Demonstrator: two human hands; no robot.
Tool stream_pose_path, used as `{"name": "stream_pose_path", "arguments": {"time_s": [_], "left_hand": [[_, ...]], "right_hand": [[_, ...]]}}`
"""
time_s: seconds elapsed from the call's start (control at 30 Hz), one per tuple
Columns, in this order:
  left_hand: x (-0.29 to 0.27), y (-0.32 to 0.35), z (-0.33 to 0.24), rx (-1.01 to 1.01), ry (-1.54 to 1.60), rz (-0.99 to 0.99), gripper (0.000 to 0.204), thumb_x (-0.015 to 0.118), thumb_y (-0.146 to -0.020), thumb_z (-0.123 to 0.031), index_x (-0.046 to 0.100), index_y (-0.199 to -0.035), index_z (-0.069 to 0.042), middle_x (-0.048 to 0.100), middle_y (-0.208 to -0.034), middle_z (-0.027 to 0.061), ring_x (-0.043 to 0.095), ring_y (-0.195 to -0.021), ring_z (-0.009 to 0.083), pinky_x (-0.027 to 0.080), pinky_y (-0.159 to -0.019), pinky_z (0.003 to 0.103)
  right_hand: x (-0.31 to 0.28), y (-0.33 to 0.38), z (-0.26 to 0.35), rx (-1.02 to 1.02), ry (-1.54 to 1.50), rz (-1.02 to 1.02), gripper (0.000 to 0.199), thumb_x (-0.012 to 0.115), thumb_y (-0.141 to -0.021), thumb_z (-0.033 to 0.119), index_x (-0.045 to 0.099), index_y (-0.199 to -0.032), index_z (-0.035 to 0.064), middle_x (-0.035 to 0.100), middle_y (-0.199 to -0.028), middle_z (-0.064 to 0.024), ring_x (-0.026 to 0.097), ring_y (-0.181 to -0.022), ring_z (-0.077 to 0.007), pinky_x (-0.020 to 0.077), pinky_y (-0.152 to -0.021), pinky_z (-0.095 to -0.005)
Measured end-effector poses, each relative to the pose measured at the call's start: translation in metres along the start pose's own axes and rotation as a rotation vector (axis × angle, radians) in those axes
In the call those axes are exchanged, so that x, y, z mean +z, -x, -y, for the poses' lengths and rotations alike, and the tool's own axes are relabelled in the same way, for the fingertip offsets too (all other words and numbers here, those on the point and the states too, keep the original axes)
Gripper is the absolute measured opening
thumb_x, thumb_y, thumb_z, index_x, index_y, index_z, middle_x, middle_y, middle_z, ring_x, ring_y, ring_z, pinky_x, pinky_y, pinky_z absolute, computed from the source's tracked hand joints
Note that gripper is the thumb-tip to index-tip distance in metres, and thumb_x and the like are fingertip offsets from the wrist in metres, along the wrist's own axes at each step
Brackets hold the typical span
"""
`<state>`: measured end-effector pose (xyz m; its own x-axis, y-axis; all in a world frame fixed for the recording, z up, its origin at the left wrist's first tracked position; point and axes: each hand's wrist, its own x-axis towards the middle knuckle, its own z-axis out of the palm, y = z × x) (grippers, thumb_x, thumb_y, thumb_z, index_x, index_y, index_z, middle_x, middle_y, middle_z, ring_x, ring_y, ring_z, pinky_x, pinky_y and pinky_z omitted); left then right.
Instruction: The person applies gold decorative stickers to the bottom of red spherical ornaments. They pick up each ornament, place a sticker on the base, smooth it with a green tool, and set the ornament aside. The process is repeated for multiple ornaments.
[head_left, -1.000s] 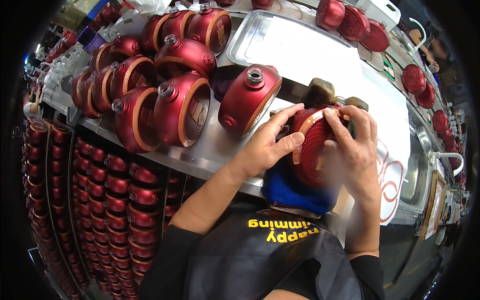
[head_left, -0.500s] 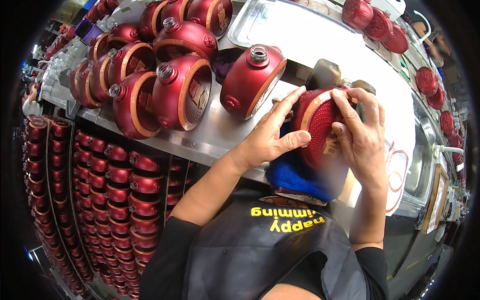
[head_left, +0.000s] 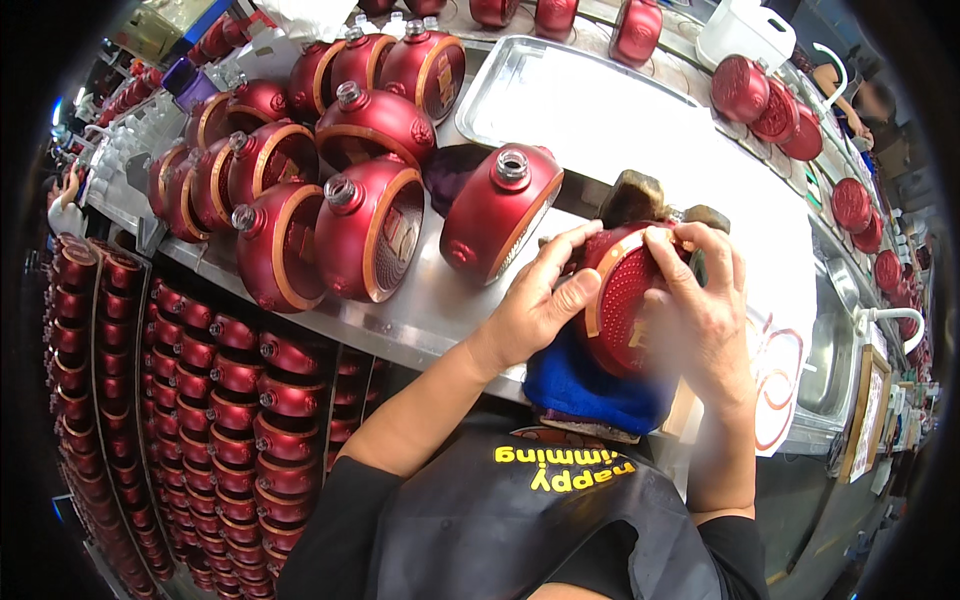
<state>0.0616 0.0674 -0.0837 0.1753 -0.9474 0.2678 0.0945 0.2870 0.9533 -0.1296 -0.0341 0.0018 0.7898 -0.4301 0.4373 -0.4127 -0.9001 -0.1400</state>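
- At the front edge of the shiny steel worktable [head_left: 440,310], right before the person's chest, a round, flat, dark red ceramic flask with an orange rim [head_left: 625,300] is held between both hands
- The left hand [head_left: 535,300] grips the flask from its left side: the thumb lies along the orange rim and the fingers reach over the top edge, so this hand is closed around the flask
- The right hand [head_left: 700,310] covers the right side, with the fingertips curled over the upper rim; it also holds the flask and is not open wide
- The flask stands on its edge and its textured round face looks toward the camera; the flat disc is tilted a little to the left, and I judge that its short axis points up toward the person's head
- Both hands touch it, so neither is nearer; the flask sits exactly between them
- Under the flask there is a blue folded cloth pad [head_left: 580,390], which seems to rest at the table edge; I cannot tell if the flask touches it
- Just to the left stands another red round flask with a silver screw neck [head_left: 500,215], near the left hand but apart from it
- More of the same red flasks [head_left: 330,170] stand in a group further left, and behind the hands lies a shallow rectangular metal tray [head_left: 590,110]
- Below the table, at the left, rows of stacked red flasks [head_left: 230,400] fill the racks
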Motion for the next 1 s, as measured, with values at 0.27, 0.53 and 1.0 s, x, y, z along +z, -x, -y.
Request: {"name": "stream_pose_path", "arguments": {"time_s": [0.27, 0.53, 1.0], "left_hand": [[0.005, -0.014, -0.009, -0.102, 0.097, -0.033, 0.053, 0.057, -0.109, -0.034, 0.049, -0.144, 0.005, 0.056, -0.14, 0.0145, 0.052, -0.132, 0.0205, 0.041, -0.113, 0.035], [0.009, -0.018, -0.011, -0.106, 0.063, -0.068, 0.055, 0.062, -0.107, -0.037, 0.052, -0.14, 0.005, 0.063, -0.128, 0.0147, 0.06, -0.12, 0.0189, 0.049, -0.103, 0.033], [0.006, 0.01, 0.007, 0.054, -0.166, -0.132, 0.076, 0.07, -0.1, -0.043, 0.043, -0.151, 0.007, 0.057, -0.142, 0.0258, 0.057, -0.131, 0.0333, 0.042, -0.113, 0.042]], "right_hand": [[0.0, 0.0, -0.002, 0.033, 0.01, 0.028, 0.055, 0.077, -0.085, 0.017, 0.065, -0.139, 0.0146, 0.054, -0.134, -0.0128, 0.051, -0.127, -0.036, 0.0427, -0.105, -0.0513], [0.0, -0.007, -0.006, 0.012, -0.085, -0.053, 0.05, 0.081, -0.081, 0.015, 0.069, -0.129, 0.013, 0.055, -0.13, -0.0132, 0.052, -0.125, -0.0377, 0.0444, -0.103, -0.0518], [-0.022, 0.021, 0.007, 0.071, -0.419, -0.296, 0.036, 0.065, -0.102, 0.008, 0.062, -0.137, -0.0028, 0.069, -0.127, -0.0236, 0.07, -0.11, -0.031, 0.0546, -0.093, -0.041]]}}
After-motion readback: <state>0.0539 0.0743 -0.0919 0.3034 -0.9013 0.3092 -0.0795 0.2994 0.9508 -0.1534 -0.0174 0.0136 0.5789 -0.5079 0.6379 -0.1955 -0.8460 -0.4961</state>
